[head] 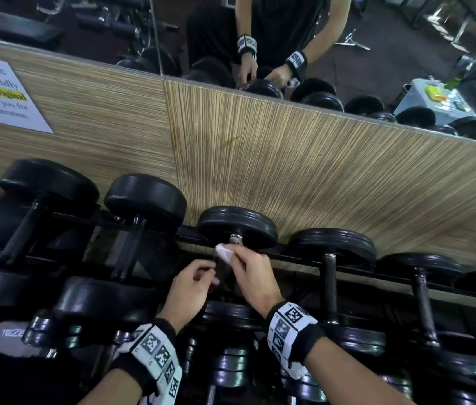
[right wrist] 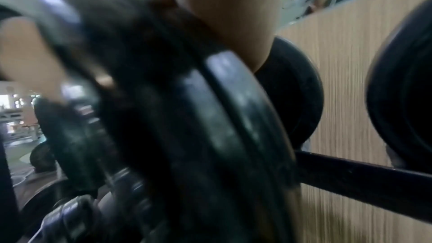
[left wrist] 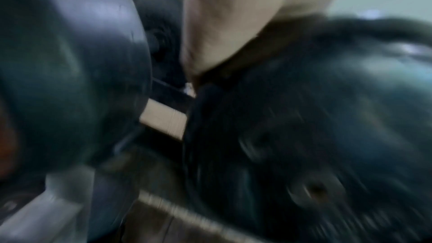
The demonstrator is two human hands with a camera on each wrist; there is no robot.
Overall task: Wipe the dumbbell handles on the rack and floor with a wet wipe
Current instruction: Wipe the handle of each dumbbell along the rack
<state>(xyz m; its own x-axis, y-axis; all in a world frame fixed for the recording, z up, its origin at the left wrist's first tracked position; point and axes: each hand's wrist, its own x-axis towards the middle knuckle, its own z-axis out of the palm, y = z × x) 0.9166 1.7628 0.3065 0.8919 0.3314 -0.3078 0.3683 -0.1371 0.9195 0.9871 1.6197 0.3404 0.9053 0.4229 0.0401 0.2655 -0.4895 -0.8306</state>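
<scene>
White crumpled wet wipe, pinched in the right hand, presses the steel handle end of a black round-plated rack dumbbell, while the left hand hovers loosely curled, empty; next, probably, stroking down the handle.

Right hand pinching, left hand loosely curled

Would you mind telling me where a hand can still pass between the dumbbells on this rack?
Open gaps flank the upright handle just right of the right hand, down to the rail. Around the wet wipe and left hand it is crowded, and the lower row's plates sit packed together.
</scene>
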